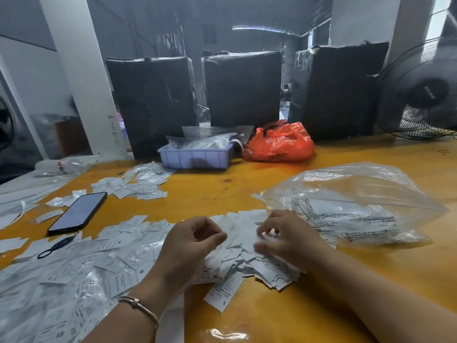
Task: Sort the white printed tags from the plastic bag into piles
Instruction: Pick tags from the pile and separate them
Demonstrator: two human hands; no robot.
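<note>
Left hand (pixel 195 240) hovers over tags (pixel 247 256), fingers curled, nothing visibly held. Right hand (pixel 282 240) rakes heap mid-desk (pixel 321 305), fingers bent on tags. Plastic bag (pixel 358 206) right of heap. Best: separate one tag, read size letter, then place.

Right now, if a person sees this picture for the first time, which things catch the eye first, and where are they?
Two hands, the left hand and the right hand, work in a heap of white tags at the front middle of the orange table. A clear plastic bag lies to the right of them, and a bright red bag sits at the far edge.
</note>
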